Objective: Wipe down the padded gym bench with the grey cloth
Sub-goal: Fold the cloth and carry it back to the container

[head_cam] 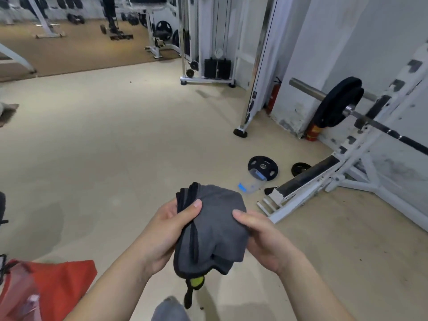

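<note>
A folded grey cloth point(214, 225) with a black hem is held between both hands at the lower centre. My left hand point(165, 235) pinches its left edge with the thumb on top. My right hand point(262, 239) holds its right side. A yellow-green tag and a black strap point(194, 286) hang below the cloth. The padded gym bench point(308, 176) is black on a white frame. It slopes down toward me at the right, about a metre beyond my hands, under a loaded barbell point(338, 103).
Two black weight plates point(262, 167) and a clear container with blue parts point(251, 184) lie on the beige floor left of the bench's foot. A red bag point(53, 288) lies at lower left. A cable machine point(208, 68) stands farther back.
</note>
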A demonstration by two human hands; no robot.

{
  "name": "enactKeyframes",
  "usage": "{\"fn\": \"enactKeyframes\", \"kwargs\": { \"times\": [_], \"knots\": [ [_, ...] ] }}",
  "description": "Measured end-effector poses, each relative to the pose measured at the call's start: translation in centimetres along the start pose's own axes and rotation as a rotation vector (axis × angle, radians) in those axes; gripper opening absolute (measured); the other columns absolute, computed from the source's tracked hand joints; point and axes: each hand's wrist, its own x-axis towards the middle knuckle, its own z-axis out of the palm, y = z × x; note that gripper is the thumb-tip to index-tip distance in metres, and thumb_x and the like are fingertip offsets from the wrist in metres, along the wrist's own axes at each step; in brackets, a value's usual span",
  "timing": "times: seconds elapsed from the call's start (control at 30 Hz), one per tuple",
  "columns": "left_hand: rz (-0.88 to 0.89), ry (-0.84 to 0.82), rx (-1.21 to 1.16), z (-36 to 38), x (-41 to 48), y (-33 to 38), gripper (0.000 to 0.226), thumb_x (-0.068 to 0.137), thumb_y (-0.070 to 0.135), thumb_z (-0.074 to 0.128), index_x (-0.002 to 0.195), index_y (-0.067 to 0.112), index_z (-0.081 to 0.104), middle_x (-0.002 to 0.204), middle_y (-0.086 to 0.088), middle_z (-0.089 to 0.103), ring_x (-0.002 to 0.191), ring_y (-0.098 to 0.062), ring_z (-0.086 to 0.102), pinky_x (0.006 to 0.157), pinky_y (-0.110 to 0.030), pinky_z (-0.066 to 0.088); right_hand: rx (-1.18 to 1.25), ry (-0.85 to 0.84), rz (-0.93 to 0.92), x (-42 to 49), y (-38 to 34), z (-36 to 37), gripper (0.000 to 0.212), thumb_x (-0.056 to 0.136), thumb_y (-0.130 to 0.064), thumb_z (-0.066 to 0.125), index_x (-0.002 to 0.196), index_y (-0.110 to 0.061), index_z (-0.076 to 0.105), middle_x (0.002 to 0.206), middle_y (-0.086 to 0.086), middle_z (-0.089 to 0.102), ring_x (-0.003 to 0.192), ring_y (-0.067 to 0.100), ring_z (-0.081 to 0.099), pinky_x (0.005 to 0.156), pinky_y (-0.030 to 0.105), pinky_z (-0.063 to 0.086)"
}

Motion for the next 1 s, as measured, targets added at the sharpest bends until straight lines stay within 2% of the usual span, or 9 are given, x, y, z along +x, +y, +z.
{"fn": "enactKeyframes", "kwargs": {
  "times": [0.13,0.3,0.43,0.53,0.6,0.7,0.77,0.83,1.0],
  "knots": [
    [-0.088,0.021,-0.138,-3.5,9.7,2.9,0.032,0.101,0.029,0.058,0.129,0.016,0.065,0.123,-0.013,0.075,0.114,-0.033,0.071,0.103,-0.052,0.052,-0.070,0.025,-0.036,10.1,-3.6,0.2,0.045,0.093,-0.017,0.063,0.138,-0.011,0.061,0.140,0.024,0.064,0.126,0.043,0.062,0.089,0.044,0.055],
    [-0.126,-0.186,-0.040,-6.5,24.2,8.2,0.041,0.097,0.022,0.065,0.137,0.027,0.059,0.132,-0.002,0.071,0.122,-0.024,0.068,0.109,-0.049,0.047,0.037,0.204,-0.103,21.7,-9.9,-0.1,0.034,0.101,-0.012,0.061,0.135,-0.015,0.062,0.131,0.018,0.071,0.124,0.037,0.067,0.110,0.058,0.048],
    [-0.240,-0.393,0.094,-6.1,34.4,10.8,0.058,0.092,0.012,0.074,0.141,0.034,0.053,0.138,0.001,0.067,0.126,-0.025,0.065,0.105,-0.053,0.051,0.101,0.394,-0.103,27.1,-14.8,-2.5,0.032,0.099,-0.011,0.063,0.131,-0.012,0.063,0.123,0.018,0.075,0.117,0.037,0.071,0.107,0.061,0.050],
    [-0.332,-0.498,0.196,-3.4,41.4,11.6,0.058,0.090,0.006,0.074,0.137,0.036,0.057,0.135,0.000,0.069,0.123,-0.029,0.067,0.101,-0.056,0.054,0.146,0.526,-0.087,29.2,-17.4,-6.2,0.030,0.099,-0.012,0.062,0.128,-0.015,0.066,0.120,0.014,0.077,0.112,0.032,0.074,0.097,0.050,0.059],
    [-0.389,-0.498,0.275,-0.7,46.2,11.5,0.056,0.086,0.003,0.074,0.131,0.035,0.063,0.128,-0.003,0.073,0.117,-0.030,0.070,0.094,-0.053,0.058,0.199,0.606,-0.062,30.8,-18.4,-9.8,0.029,0.099,-0.012,0.062,0.126,-0.018,0.068,0.118,0.012,0.078,0.110,0.030,0.075,0.090,0.046,0.062],
    [-0.439,-0.464,0.403,3.5,53.7,10.6,0.041,0.084,0.002,0.073,0.120,0.021,0.071,0.113,-0.005,0.079,0.102,-0.026,0.076,0.084,-0.044,0.062,0.199,0.710,-0.020,34.2,-19.1,-16.1,0.029,0.098,-0.015,0.061,0.123,-0.026,0.069,0.115,0.004,0.080,0.110,0.027,0.075,0.095,0.052,0.061],
    [-0.451,-0.419,0.478,5.9,59.0,9.5,0.033,0.082,0.002,0.075,0.114,0.012,0.072,0.101,-0.004,0.081,0.092,-0.022,0.078,0.077,-0.039,0.062,0.199,0.752,0.005,37.3,-19.6,-20.5,0.026,0.098,-0.015,0.062,0.119,-0.027,0.070,0.111,0.001,0.081,0.108,0.024,0.075,0.078,0.043,0.064],
    [-0.461,-0.350,0.531,7.9,64.1,8.3,0.034,0.080,0.001,0.077,0.112,0.009,0.071,0.096,-0.006,0.081,0.086,-0.022,0.079,0.076,-0.040,0.064,0.192,0.764,0.047,40.7,-20.2,-24.8,0.025,0.097,-0.016,0.063,0.118,-0.027,0.070,0.113,0.001,0.080,0.107,0.023,0.074,0.067,0.038,0.063],
    [-0.487,-0.295,0.619,11.6,75.0,5.0,0.039,0.075,0.003,0.076,0.111,0.016,0.064,0.105,-0.015,0.076,0.097,-0.037,0.075,0.084,-0.054,0.062,0.190,0.759,0.127,48.3,-19.6,-33.7,0.027,0.095,-0.019,0.062,0.121,-0.021,0.069,0.115,0.008,0.076,0.100,0.026,0.071,0.070,0.042,0.063]
  ]
}}
